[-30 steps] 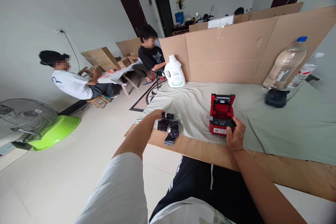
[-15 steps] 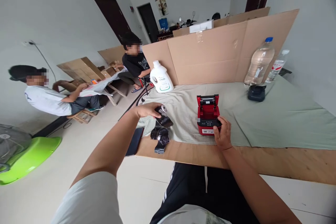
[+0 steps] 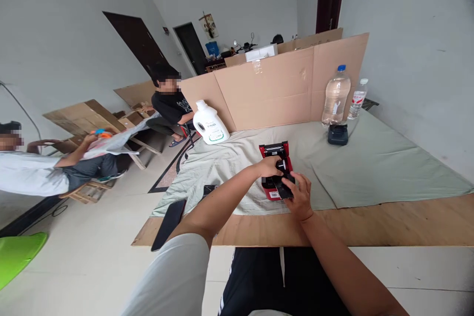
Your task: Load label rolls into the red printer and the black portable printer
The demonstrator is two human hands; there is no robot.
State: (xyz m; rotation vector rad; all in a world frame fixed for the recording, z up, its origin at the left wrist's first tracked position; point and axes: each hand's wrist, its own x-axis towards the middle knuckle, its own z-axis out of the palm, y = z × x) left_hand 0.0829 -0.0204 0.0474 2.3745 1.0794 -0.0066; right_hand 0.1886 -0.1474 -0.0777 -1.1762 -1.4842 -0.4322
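A red and black label printer (image 3: pixel 265 188) stands on the cloth with its lid raised. My left hand (image 3: pixel 269 166) is closed around a roll of black film (image 3: pixel 284 188) with a pale core, holding it over the printer's open bay. The film's loose end hangs over the printer's front. My right hand (image 3: pixel 300 196) is at the printer's right front, its thumb and fingers pinching the loose black film. Both hands hide much of the bay. Behind my left forearm, a black piece (image 3: pixel 209 189) lies partly hidden on the cloth.
A white jug (image 3: pixel 212 126) stands at the back left by a cardboard screen (image 3: pixel 274 91). Large (image 3: pixel 336 98) and small (image 3: pixel 358 98) bottles and a black device (image 3: pixel 337 135) are back right. A dark flat slab (image 3: pixel 168 224) lies front left. Two people sit beyond, left.
My left hand has carried the black roll rightward from the cloth to over the printer. My right hand has moved from the printer's side onto the film. The view has shifted.
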